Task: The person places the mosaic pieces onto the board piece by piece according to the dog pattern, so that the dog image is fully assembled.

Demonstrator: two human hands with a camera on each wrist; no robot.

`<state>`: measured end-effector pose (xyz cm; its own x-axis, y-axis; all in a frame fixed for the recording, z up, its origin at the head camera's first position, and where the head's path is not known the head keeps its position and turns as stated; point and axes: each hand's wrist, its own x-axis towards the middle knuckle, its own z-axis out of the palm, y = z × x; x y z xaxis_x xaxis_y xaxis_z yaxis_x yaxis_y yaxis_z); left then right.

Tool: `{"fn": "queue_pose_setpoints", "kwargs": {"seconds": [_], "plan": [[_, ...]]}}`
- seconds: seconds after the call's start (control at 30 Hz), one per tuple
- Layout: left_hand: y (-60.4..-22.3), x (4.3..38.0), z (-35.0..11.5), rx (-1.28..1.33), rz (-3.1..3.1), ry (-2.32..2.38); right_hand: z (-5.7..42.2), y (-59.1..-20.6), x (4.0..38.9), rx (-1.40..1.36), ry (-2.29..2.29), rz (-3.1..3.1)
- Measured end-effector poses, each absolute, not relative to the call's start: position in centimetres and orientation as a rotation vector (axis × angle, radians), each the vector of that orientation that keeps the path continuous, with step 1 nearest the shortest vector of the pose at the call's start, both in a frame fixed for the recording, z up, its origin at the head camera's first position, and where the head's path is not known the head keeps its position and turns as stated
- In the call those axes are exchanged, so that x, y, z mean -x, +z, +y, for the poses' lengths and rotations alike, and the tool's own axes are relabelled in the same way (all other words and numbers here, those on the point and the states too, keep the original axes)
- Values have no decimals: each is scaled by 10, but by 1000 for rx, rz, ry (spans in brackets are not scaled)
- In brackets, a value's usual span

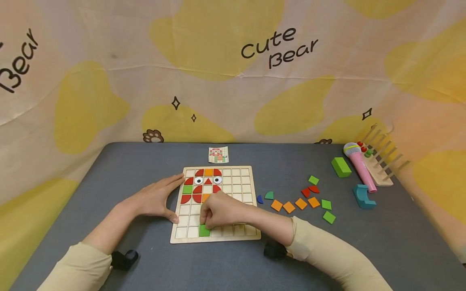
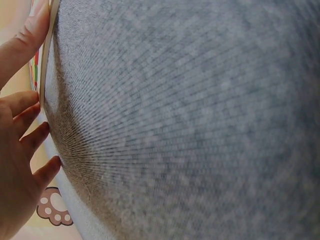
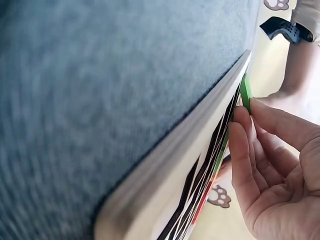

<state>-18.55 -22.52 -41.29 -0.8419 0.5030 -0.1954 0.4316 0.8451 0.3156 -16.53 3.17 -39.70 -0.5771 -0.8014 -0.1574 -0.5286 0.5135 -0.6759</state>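
Bright light, partly blurred wrist views

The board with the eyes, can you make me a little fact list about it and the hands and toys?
Board: on the table, partly filled with tiles
Left hand: touches the board's left edge
Right hand: pinches a green tile at the board's nearest row
Eyes: two, on the board
Card: behind the board
Loose orange tiles: four, right of the board
Mic: pink handle, far right

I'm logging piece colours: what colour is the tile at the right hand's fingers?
The tile is green, clearest in the right wrist view.
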Motion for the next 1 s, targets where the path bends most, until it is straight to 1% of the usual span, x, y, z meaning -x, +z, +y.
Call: {"fn": "queue_pose_setpoints", "kwargs": {"seconds": [0.23, 0.87, 1.0], "plan": [[-412, 186, -225, -700, 2750, 375, 30, -397, 163, 1123, -721, 2375], [-414, 186, -226, -719, 2759, 372, 30, -401, 163, 1225, -679, 2420], [-414, 186, -226, -709, 2755, 374, 33, -397, 164, 1198, -710, 2422]]}}
